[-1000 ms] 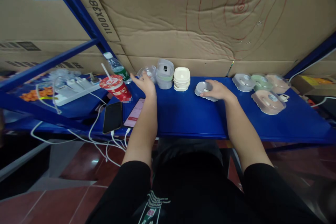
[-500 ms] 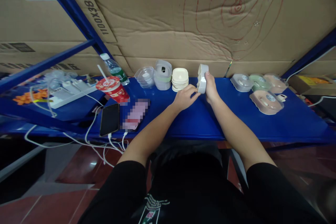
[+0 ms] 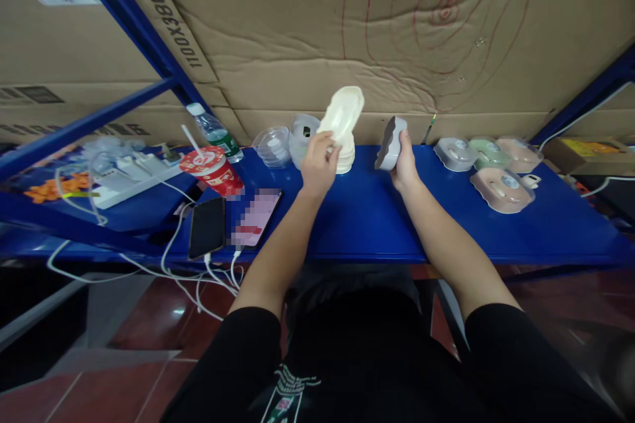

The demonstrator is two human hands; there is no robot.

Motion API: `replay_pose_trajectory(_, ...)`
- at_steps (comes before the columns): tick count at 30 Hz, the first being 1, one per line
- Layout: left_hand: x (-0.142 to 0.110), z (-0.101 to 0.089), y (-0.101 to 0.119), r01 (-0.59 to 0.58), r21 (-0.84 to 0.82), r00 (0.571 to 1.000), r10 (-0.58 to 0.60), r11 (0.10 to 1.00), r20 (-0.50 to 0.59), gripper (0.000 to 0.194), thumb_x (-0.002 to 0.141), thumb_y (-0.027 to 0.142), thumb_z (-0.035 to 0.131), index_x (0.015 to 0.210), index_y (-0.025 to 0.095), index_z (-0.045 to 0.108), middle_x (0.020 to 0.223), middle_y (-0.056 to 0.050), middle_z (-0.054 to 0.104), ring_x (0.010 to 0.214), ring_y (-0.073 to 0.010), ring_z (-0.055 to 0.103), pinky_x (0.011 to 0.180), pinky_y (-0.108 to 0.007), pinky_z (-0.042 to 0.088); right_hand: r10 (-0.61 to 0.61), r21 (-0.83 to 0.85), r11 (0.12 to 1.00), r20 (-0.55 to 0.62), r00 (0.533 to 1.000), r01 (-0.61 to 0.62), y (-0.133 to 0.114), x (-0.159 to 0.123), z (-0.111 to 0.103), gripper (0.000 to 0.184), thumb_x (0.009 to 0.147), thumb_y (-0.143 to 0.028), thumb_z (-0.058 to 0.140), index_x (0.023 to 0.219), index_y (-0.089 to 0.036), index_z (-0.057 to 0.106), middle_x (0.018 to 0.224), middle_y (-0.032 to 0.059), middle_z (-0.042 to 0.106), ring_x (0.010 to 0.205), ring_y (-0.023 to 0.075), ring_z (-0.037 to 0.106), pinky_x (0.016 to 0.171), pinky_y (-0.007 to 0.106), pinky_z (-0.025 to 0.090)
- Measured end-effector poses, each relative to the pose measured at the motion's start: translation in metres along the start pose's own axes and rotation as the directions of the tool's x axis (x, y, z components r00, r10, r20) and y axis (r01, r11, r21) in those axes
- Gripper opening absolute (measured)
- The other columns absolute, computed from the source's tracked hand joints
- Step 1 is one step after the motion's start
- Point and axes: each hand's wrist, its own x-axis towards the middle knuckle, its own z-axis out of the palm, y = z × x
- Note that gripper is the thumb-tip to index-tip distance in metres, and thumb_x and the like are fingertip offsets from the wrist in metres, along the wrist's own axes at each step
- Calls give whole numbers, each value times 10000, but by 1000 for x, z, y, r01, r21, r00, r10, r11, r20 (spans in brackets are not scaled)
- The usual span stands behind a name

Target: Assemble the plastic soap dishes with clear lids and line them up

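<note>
While the cream tray is pinched near its lower end between the thumb and fingers of the left hand, the grey tray is held on edge by the right hand, its thumb laid along the right side; most of that hand's fingers are hidden.

The grey tray is set to the right of the cream one and a little lower in view, with a gap left between the two. The cream tray's long axis is slanted up and to the right, away from the left grip; the grey tray is leaned much the same way, its darker face turned left, towards the cream tray. Whether its lower end is touched by the worktop cannot be told.

The cream stack is partly covered by the raised tray, and the left hand is placed much nearer to it than the right. Beyond the left hand, grey tubs and clear lids are ranged. Well to the right of both hands, a grey box, a green box and two pink boxes are grouped.
</note>
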Motion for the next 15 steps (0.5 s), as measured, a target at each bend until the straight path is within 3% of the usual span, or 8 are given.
replay_pose_trajectory(3, 13, -18, -19, 81, 49, 994, -77, 996, -80, 270, 1110, 423, 559, 1203, 204, 686, 1380, -163, 702, 1304, -273, 686, 1004, -394, 600, 27, -3, 1000, 30, 999, -27, -3, -2, 0, 1143, 740, -1125, 260, 1409, -273, 623, 1089, 115, 788, 1046, 355, 756, 850, 531, 616)
replay_pose_trajectory(8, 15, -24, -35, 199, 92, 978, -192, 976, -80, 221, 1074, 349, 615, 1205, 200, 712, 1395, -150, 686, 1160, -255, 746, 1001, -398, 603, 37, 8, 999, 11, 999, -37, -7, -7, 7, 1136, 749, -1117, 264, 1415, -273, 633, 1132, 121, 783, 1077, 351, 758, 867, 515, 624)
replay_pose_trajectory(12, 9, -3, -28, 73, 133, 996, -79, 988, 44, 285, 1090, 377, 579, 1278, 239, 740, 1381, -142, 712, 1248, -268, 725, 1061, -407, 589, 28, 21, 999, 1, 1000, -28, -7, -6, 7, 1147, 738, -1124, 255, 1410, -274, 633, 1141, 127, 779, 1074, 359, 759, 875, 533, 630)
replay_pose_trajectory(15, 4, 16, -19, -23, 146, 986, -1, 989, 164, 334, 1110, 388, 535, 1346, 295, 753, 1419, -115, 723, 1265, -262, 729, 1074, -393, 591, 11, -14, 1000, 1, 1000, -11, -7, -6, 6, 1141, 750, -1121, 224, 1425, -290, 621, 1175, 129, 776, 1090, 366, 758, 875, 538, 633)
